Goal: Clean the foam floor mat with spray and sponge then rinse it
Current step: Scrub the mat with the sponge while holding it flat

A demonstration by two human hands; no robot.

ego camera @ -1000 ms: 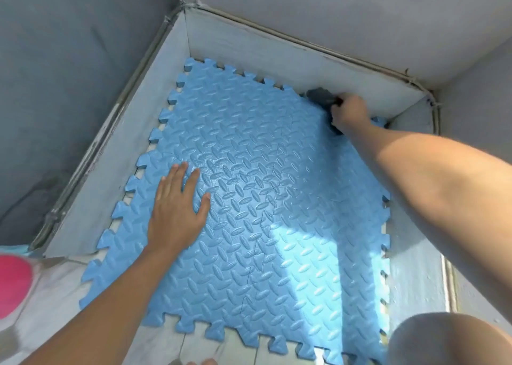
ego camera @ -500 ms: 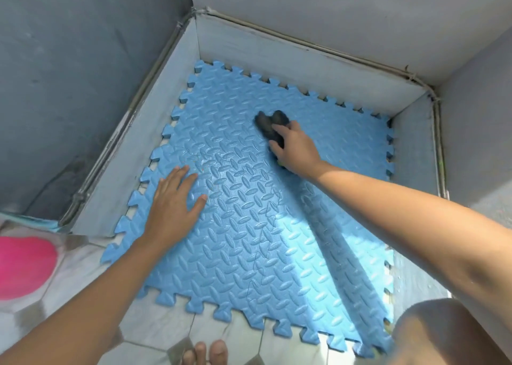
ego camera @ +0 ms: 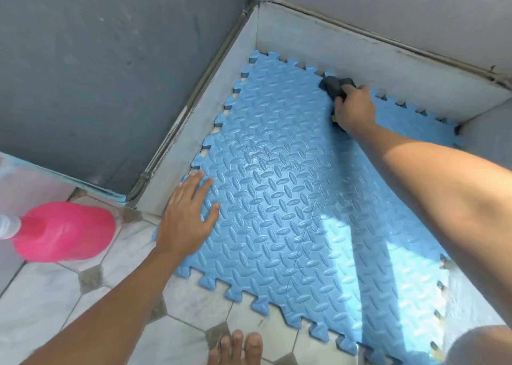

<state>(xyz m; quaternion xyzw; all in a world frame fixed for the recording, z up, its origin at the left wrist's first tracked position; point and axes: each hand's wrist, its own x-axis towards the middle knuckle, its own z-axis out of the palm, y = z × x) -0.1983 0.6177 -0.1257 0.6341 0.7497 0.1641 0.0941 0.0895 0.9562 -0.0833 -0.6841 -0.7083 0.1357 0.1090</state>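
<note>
Now right hand (ego camera: 353, 109) gripping dark sponge (ego camera: 333, 85) at mat (ego camera: 277, 198) far edge; left hand (ego camera: 185, 220) flat, fingers spread.

Dark grey sponge (ego camera: 333, 86) is mostly hidden under the right hand (ego camera: 354, 109); the blurry pink plastic bottle (ego camera: 62, 231) beside the blue foam mat (ego camera: 277, 198) is cut off at its cap.

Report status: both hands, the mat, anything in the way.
Right hand gripping dark sponge at far edge of blue foam mat. Left hand flat on mat's near-left edge. Pink bottle off to the left, nothing in the way.
</note>
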